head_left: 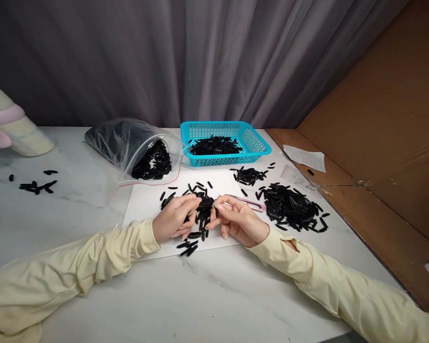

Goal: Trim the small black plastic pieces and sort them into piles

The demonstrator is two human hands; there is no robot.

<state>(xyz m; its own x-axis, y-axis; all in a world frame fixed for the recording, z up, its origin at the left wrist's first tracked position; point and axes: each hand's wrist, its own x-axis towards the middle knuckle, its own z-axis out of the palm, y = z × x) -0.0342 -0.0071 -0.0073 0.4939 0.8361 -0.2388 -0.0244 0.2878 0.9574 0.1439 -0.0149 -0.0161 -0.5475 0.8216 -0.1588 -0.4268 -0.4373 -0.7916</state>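
Observation:
Over a white sheet of paper (143, 209), both my hands are at a loose heap of small black elongated pieces (204, 206). My left hand (177, 214) is closed, thumb against the curled fingers; what it holds, if anything, is hidden. Just to its right, my right hand (239, 219) pinches one black piece (217, 212) between thumb and fingertips. Beside the right hand's knuckles lie pink-handled snips (253, 205), partly covered by that hand. A few more black strips (188, 247) lie on the paper's near side.
A blue basket (232, 158) of black pieces stands at the back, beside an open plastic bag (117, 143) of them. A large pile (289, 207) and a smaller one (249, 176) lie right. At left are scattered pieces (37, 186) and a tumbler (21, 128). Cardboard (379, 143) borders the right.

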